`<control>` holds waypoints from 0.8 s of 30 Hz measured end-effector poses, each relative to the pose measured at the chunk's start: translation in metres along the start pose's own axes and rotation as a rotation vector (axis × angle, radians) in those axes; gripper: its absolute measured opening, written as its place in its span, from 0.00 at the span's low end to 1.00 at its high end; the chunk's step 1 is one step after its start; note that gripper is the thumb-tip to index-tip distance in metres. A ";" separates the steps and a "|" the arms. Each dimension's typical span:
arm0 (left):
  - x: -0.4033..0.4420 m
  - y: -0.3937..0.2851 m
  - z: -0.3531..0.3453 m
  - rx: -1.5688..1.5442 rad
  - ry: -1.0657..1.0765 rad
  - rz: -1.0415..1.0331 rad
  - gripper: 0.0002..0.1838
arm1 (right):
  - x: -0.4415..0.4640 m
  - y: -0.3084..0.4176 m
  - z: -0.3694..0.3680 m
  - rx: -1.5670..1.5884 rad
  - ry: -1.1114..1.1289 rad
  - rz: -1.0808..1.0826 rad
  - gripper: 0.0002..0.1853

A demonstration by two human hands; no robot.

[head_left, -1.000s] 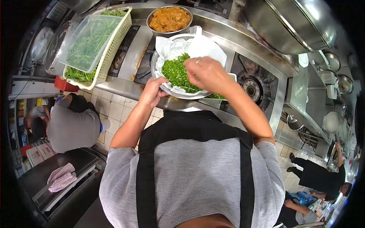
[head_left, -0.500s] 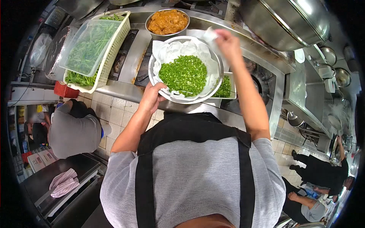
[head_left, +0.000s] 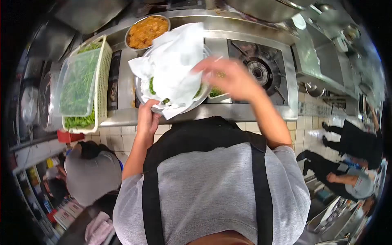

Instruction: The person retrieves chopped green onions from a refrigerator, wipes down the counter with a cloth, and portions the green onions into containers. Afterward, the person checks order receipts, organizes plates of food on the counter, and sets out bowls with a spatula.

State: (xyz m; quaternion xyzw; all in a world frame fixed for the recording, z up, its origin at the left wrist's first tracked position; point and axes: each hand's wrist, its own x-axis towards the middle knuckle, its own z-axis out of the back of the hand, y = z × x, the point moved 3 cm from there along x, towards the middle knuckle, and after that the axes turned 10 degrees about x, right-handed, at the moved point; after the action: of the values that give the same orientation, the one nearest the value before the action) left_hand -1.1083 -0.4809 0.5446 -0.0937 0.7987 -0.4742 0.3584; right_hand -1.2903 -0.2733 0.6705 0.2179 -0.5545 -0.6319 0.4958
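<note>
A round metal bowl [head_left: 207, 52] stands in front of me, lined with white paper. Another part of the white paper [head_left: 175, 61] lies over most of the chopped greens, which show only in small patches at its edges. My left hand [head_left: 148, 115] grips the bowl's near left rim, thumb on top. At the right side of the bowl, my right hand [head_left: 224, 75] is smeared by motion beside the paper's edge; whether it holds the paper is unclear. A small container [head_left: 220, 98] with chopped greens sits partly under that hand.
A bowl of orange food [head_left: 148, 32] stands behind. Leafy greens fill a cream basket [head_left: 103, 77] under a clear lid [head_left: 77, 83] at left. A gas burner [head_left: 258, 72] is at right. Co-workers are at lower left [head_left: 92, 173] and right [head_left: 359, 139].
White paper now covers the greens that lay exposed in the bowl. My right hand has come down from beyond the bowl to its right side. The whole view has turned.
</note>
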 end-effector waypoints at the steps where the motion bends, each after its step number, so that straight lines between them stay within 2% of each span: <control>1: 0.004 -0.002 0.012 0.000 0.014 -0.025 0.13 | -0.008 -0.022 0.028 -0.142 -0.269 -0.056 0.10; 2: -0.001 -0.013 0.008 0.013 -0.019 -0.040 0.12 | -0.016 -0.043 0.058 -0.385 -0.375 -0.154 0.12; 3: -0.008 -0.027 0.003 0.027 -0.052 -0.056 0.12 | -0.027 -0.070 0.079 -0.526 -0.384 -0.304 0.14; 4: -0.007 -0.034 0.007 0.032 -0.044 -0.070 0.13 | -0.041 -0.107 0.093 -0.566 -0.314 -0.476 0.17; 5: -0.003 -0.041 0.014 0.084 -0.044 -0.100 0.11 | -0.050 -0.139 0.098 -0.558 -0.212 -0.547 0.22; 6: -0.003 -0.047 0.019 0.096 -0.065 -0.112 0.11 | -0.055 -0.163 0.097 -0.434 -0.083 -0.688 0.26; 7: -0.003 -0.054 0.020 0.110 -0.071 -0.127 0.10 | -0.062 -0.176 0.087 -0.058 -0.049 -0.912 0.28; 8: 0.000 -0.060 0.020 0.134 -0.034 -0.156 0.10 | -0.068 -0.201 0.081 0.122 -0.010 -0.966 0.26; 9: 0.003 -0.065 0.018 0.156 0.015 -0.186 0.09 | -0.071 -0.212 0.076 0.138 -0.064 -1.018 0.26; 10: 0.008 -0.069 0.020 0.173 0.042 -0.170 0.09 | -0.069 -0.204 0.068 0.259 -0.081 -0.930 0.26; 12: 0.008 -0.077 -0.010 0.194 0.087 -0.167 0.11 | -0.070 -0.188 0.063 0.167 -0.094 -0.902 0.27; 13: 0.002 -0.084 -0.031 0.202 0.092 -0.174 0.12 | -0.073 -0.204 0.059 0.191 -0.125 -0.829 0.26; 15: 0.022 -0.082 -0.039 0.266 0.221 -0.103 0.17 | -0.089 -0.175 0.061 0.098 -0.207 -0.836 0.24; 16: 0.054 -0.071 -0.023 0.272 0.235 -0.113 0.23 | -0.104 -0.162 0.059 0.116 -0.284 -0.822 0.24; 17: 0.055 -0.070 -0.043 0.283 0.255 -0.124 0.21 | -0.120 -0.149 0.062 0.130 -0.352 -0.806 0.23; 19: 0.033 -0.068 -0.085 0.282 0.307 -0.164 0.18 | -0.164 -0.125 0.060 0.065 -0.434 -0.718 0.25; 20: 0.016 -0.066 -0.122 0.328 0.340 -0.190 0.19 | -0.192 -0.110 0.065 0.091 -0.506 -0.717 0.26; 21: 0.019 -0.057 -0.139 0.344 0.381 -0.170 0.20 | -0.220 -0.094 0.061 0.367 -0.587 -0.669 0.30; 22: 0.025 -0.042 -0.153 0.361 0.431 -0.153 0.20 | -0.252 -0.076 0.061 0.465 -0.652 -0.613 0.33; 24: 0.003 -0.012 -0.201 0.354 0.475 -0.123 0.19 | -0.326 -0.051 0.055 0.465 -0.824 -0.626 0.35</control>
State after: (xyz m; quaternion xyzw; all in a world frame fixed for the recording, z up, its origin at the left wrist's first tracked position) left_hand -1.2453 -0.3503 0.6118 0.0356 0.7579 -0.6356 0.1429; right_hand -1.2200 0.0309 0.5505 0.2106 -0.7359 -0.6426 -0.0336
